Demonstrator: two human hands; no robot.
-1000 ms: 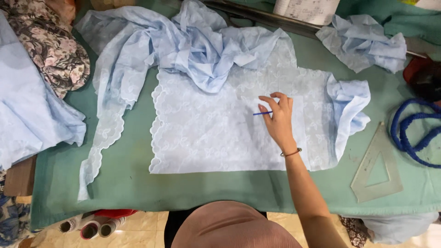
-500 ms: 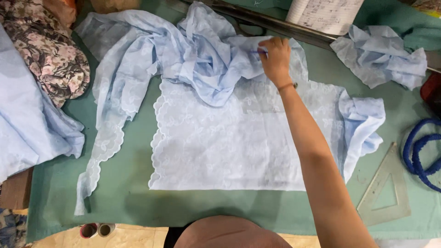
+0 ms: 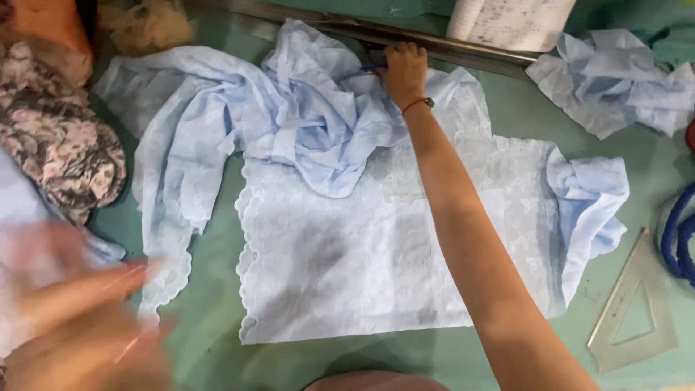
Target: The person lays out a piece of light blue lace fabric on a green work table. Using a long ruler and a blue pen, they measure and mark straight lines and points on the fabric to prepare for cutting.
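A light blue embroidered fabric panel (image 3: 362,268) with a scalloped left edge lies flat on the green table (image 3: 210,304). More of the same cloth is bunched in a heap (image 3: 311,123) at its far side. My right hand (image 3: 404,72) reaches across the panel to the far edge, fingers closed on a thin blue pen (image 3: 373,69), right beside a long metal bar (image 3: 463,47). My left hand (image 3: 79,304) is a motion-blurred shape at the lower left, off the panel; its grip cannot be made out.
A white roll (image 3: 510,22) stands behind the bar. A crumpled blue piece (image 3: 615,80) lies at the far right. A clear set square (image 3: 637,311) and a blue cord (image 3: 677,239) sit at the right edge. Floral cloth (image 3: 58,145) is piled at the left.
My right hand has travelled with the pen from the middle of the panel up to its far edge by the metal bar. My left hand has come into view at the lower left.
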